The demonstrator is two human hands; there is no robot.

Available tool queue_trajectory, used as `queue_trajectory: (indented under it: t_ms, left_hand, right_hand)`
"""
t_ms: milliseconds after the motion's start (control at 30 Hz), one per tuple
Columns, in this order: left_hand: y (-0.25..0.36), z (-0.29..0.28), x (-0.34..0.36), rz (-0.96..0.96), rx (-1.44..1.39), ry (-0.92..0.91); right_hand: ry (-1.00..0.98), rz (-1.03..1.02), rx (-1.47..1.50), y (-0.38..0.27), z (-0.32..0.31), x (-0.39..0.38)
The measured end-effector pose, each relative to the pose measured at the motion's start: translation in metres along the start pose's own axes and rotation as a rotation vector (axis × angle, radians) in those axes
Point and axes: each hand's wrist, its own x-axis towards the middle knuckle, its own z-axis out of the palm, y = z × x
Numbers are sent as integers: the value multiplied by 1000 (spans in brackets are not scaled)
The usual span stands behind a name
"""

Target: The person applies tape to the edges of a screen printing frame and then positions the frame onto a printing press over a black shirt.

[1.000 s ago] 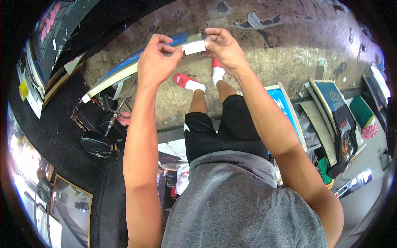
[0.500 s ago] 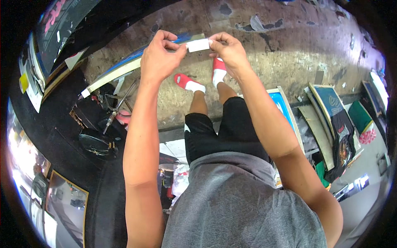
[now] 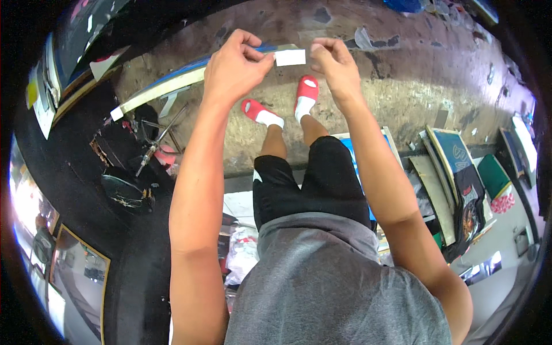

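Observation:
My left hand (image 3: 236,69) pinches the left end of a small white rectangular piece (image 3: 290,57) at the top centre. Just right of that piece, my right hand (image 3: 336,66) has thumb and forefinger closed together; whether anything thin is between them is unclear. Behind the white piece and my left hand runs a long pale-edged frame (image 3: 164,88) with blue along it; contact between piece and frame cannot be told. Below, my red slippers (image 3: 308,88) with white socks stand on a stained brown surface.
Stacked screen frames (image 3: 443,152) and a green board (image 3: 495,175) lean at the right. A metal rod fixture (image 3: 149,155) and black round pad (image 3: 123,190) are at the left. A gold-edged mirror or panel (image 3: 77,282) is at the lower left. White crumpled material (image 3: 241,256) lies beside me.
Both hands and the white piece have moved rightward and slightly up. My right fingertips have parted from the piece's right end, leaving a small gap.

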Motion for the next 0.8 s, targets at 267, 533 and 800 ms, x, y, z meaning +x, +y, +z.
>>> queue_trajectory:
  t_ms: [267,533,800]
  left_hand:
    - [0,-2,-2,38,55,21]
    - [-6,3,-1,144,132,65]
    - [-8,1,-3,157,96,69]
  right_hand:
    - [-122,-63,-215,-2,24,-8]
    - [-103,-27,-228,-5,22,-7]
    - [-111,-34,-274,-8,20,-9]
